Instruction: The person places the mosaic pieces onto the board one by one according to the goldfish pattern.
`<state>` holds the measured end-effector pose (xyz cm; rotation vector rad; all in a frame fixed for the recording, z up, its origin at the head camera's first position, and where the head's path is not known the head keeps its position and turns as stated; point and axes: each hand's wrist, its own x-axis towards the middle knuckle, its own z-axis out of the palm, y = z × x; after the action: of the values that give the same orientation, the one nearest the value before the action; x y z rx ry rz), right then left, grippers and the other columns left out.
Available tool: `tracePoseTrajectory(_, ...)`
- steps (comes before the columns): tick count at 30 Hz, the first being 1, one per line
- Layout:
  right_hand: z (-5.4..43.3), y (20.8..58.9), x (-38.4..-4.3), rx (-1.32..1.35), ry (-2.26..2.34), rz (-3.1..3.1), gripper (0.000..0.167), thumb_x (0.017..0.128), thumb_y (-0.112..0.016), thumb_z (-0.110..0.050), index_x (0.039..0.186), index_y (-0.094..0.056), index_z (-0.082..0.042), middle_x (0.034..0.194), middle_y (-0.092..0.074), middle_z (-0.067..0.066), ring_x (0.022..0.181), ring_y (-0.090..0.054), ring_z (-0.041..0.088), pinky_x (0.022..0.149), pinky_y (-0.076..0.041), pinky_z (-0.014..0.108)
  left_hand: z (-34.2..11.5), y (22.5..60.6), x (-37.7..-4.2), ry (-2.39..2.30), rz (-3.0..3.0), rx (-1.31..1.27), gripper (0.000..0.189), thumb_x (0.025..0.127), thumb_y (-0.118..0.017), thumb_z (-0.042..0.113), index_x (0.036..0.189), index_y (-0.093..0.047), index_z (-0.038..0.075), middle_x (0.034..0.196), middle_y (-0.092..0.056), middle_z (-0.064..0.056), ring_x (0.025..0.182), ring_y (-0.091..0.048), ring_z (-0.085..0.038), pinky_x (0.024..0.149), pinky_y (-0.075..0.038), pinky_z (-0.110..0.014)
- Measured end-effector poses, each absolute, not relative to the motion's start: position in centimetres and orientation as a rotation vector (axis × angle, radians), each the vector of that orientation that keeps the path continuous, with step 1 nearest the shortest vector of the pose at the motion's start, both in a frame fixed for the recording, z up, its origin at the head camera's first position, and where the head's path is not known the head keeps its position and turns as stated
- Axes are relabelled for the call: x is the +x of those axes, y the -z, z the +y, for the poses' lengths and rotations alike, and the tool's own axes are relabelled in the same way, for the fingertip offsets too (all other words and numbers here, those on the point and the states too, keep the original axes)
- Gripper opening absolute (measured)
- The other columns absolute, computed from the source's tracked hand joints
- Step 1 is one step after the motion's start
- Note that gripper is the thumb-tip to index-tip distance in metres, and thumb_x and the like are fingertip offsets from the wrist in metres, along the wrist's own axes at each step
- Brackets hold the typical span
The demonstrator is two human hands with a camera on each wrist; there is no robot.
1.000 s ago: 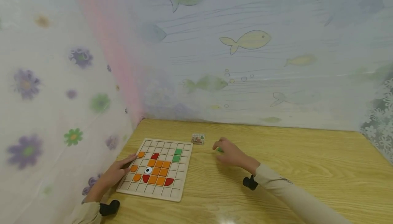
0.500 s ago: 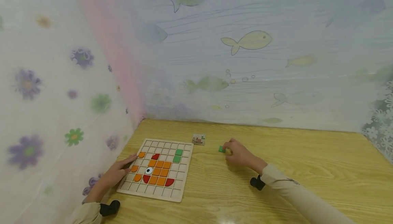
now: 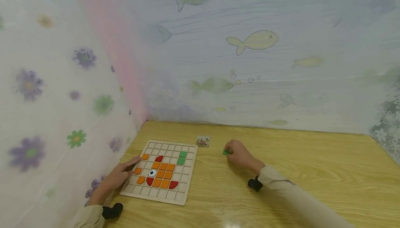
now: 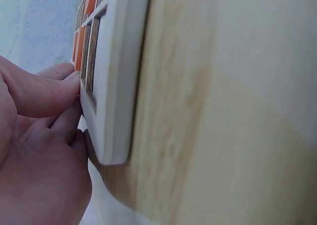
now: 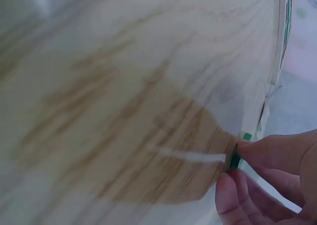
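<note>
In the head view, a wooden grid board (image 3: 192, 172) lies at the left of the table. It carries orange squares (image 3: 163, 174), a white eye disc (image 3: 152, 173), red quarter-round pieces (image 3: 173, 185), orange rounded pieces (image 3: 141, 180) and two green squares (image 3: 182, 161). My left hand (image 3: 116, 176) touches the board's left edge with fingers mostly straight; its thumb (image 4: 54, 93) lies against the rim in the left wrist view. Right of the board, my right hand (image 3: 240, 154) pinches a green square tile (image 5: 235, 159) between thumb and fingers, low over the tabletop. The fingers partly cover the tile.
A small picture card (image 3: 203, 141) with a coloured grid lies just beyond the board's far right corner. The wood-grain table (image 3: 300, 165) meets a fish-patterned curtain (image 3: 262, 92) at the back and a flower-patterned one (image 3: 47, 123) at the left.
My right hand drew back rightward, uncovering the green tile, then came back left and now pinches it. The left hand and the pieces on the board have stayed in place.
</note>
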<state>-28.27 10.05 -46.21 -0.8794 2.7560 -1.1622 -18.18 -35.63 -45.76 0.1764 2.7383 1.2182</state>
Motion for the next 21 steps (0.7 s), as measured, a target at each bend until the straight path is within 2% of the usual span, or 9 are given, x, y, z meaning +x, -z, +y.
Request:
tracePoseTrajectory(8,9.7,46.3,-28.5,-0.889,1.171,2.737,0.015,0.076,-0.060,0.011,0.083,-0.070,0.002,0.086,-0.058,0.010,0.067,-0.053,0.014,0.060,-0.050,0.027,-35.5,45.6,-18.2,-1.201,2.745,0.185,0.054,0.091,-0.046,-0.005,0.145,-0.036,0.000,0.151,-0.025,-0.021,0.139,-0.015,-0.043,0.107,-0.015,-0.060)
tracePoseTrajectory(15,9.5,46.2,-28.2,-0.952,1.179,2.717,0.018,0.072,-0.059,0.012,0.083,-0.071,0.004,0.090,-0.062,0.015,0.070,-0.057,0.016,0.061,-0.051,0.029,-35.6,45.6,-18.1,-1.186,2.750,0.203,0.053,0.092,-0.046,-0.004,0.144,-0.036,0.000,0.151,-0.025,-0.020,0.139,-0.016,-0.042,0.107,-0.016,-0.060)
tracePoseTrajectory(21,8.6,45.7,-27.6,-1.019,1.149,2.698,0.014,0.076,-0.062,0.008,0.082,-0.072,0.001,0.089,-0.063,0.013,0.070,-0.059,0.016,0.061,-0.050,0.028,-35.6,45.6,-18.1,-1.202,2.738,0.204,0.053,0.092,-0.046,-0.004,0.144,-0.036,-0.001,0.150,-0.026,-0.021,0.139,-0.015,-0.043,0.107,-0.015,-0.060)
